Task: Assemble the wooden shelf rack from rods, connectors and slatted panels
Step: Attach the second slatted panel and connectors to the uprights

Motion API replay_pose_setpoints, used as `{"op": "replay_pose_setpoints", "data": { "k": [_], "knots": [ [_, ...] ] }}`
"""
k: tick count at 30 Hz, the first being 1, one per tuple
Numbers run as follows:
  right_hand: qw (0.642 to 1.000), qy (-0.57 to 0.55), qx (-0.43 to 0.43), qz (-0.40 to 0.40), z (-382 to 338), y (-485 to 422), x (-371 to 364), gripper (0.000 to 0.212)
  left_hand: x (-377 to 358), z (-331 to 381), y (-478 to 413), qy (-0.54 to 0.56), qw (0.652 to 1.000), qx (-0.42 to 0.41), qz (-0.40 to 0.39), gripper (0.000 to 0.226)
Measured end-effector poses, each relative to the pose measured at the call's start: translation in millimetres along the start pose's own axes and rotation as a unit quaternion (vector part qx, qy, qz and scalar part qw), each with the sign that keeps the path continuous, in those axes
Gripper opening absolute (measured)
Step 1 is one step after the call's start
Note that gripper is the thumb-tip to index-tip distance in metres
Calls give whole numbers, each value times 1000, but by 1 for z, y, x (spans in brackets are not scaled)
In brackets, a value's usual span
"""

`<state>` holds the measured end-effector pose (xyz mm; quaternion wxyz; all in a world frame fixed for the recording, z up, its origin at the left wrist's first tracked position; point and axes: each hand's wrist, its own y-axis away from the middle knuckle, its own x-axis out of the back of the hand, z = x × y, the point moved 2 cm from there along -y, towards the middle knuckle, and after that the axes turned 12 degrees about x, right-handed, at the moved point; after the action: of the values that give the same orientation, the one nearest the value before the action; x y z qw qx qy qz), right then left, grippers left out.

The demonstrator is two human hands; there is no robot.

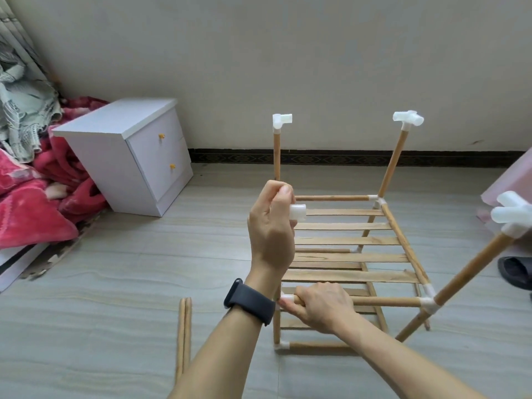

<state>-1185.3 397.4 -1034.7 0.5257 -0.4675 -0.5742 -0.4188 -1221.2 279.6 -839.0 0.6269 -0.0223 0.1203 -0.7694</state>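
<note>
While my right hand (319, 306) clamps the front rod (385, 301) lying 9-to-3, my left hand (272, 226), at its 12 o'clock, pinches the connector (298, 212).

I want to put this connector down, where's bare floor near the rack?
Bare floor: between the cabinet and the rack, beyond the loose rods, and behind the rack toward the wall. Crowded on the right: slipper, pink box.

Bare floor (115, 298) left – loose rods (184, 335) intrude
</note>
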Motion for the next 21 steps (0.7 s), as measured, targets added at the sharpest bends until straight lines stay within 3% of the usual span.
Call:
{"op": "replay_pose_setpoints", "data": {
  "k": [12,21],
  "knots": [
    [999,-6,17,30,4,-1,-8,89,-4,-13,-3,-5,998,-47,45,28],
    [1000,25,18,-3,2,4,-6,85,-3,-13,0,-45,994,-50,82,30]
  ]
}}
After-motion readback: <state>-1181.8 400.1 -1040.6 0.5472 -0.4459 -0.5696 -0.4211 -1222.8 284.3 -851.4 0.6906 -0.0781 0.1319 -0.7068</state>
